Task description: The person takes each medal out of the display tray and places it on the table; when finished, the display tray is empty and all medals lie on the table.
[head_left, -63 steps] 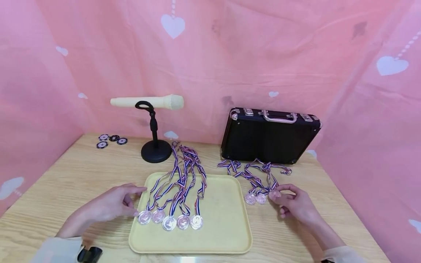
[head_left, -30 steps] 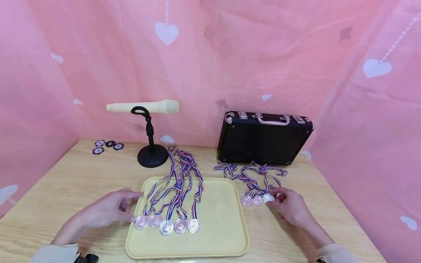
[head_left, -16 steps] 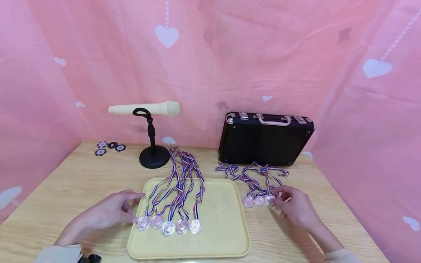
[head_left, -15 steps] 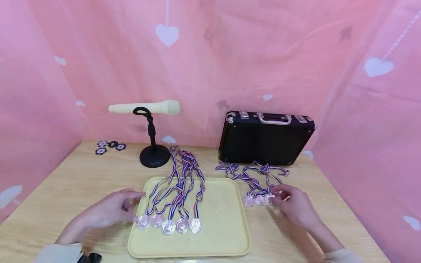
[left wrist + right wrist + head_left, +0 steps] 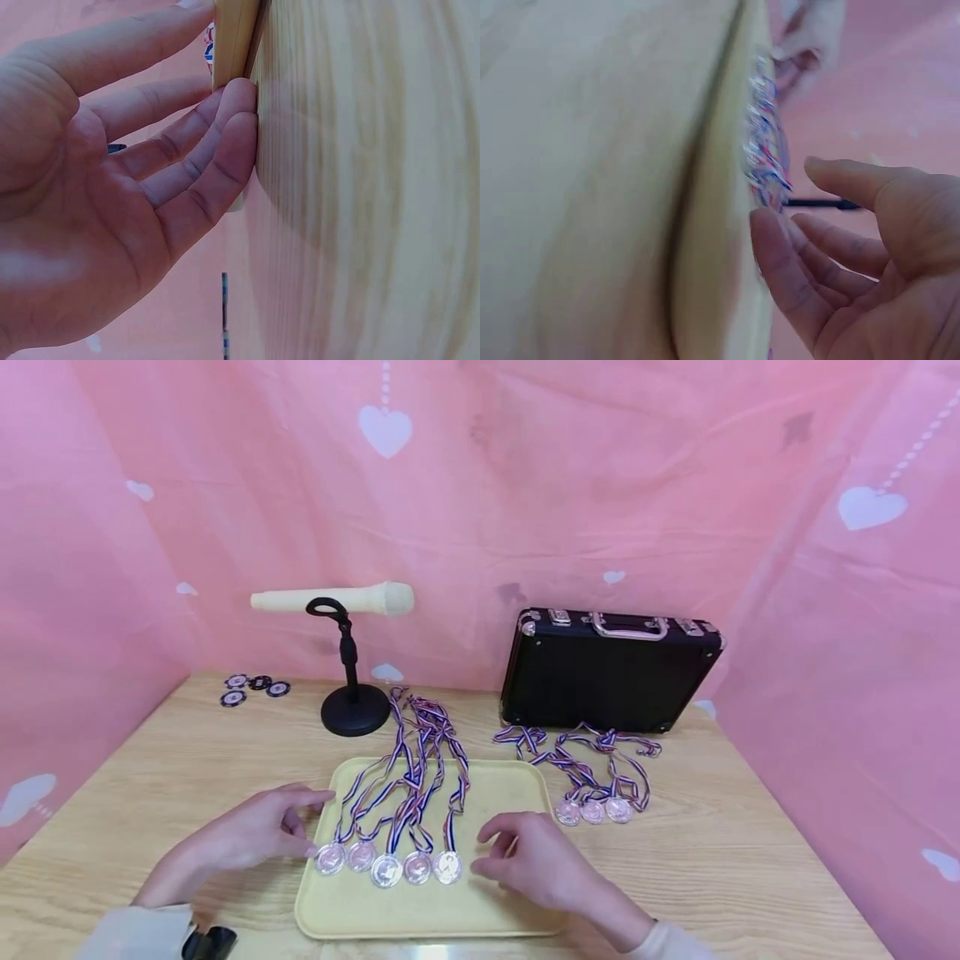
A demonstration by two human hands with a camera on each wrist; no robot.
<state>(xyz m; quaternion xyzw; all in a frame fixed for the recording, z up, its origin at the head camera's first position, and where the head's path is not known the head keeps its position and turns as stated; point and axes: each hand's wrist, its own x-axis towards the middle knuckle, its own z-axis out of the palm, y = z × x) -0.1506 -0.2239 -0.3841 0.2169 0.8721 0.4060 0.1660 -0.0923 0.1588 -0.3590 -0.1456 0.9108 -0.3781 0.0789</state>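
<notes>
Several round medals lie in a row on the yellow tray, their striped ribbons running back over its far rim. My left hand rests at the tray's left rim, beside the leftmost medal. Seen from the left wrist, its relaxed fingertips touch the table and the tray's side. Nothing is between the fingers of my right hand, which hovers over the tray's right part, just right of the rightmost medal. On the table right of the tray, 3 more medals lie side by side with tangled ribbons.
A black case with a silver handle stands at the back right. At the back left, a white microphone sits on a black stand. Several poker chips lie farther left. Pink cloth hangs behind the table.
My right hand has let go of the rightmost medal beside the tray and moved left over the tray. That medal now lies flat in line with its two neighbours. The left hand stays put.
</notes>
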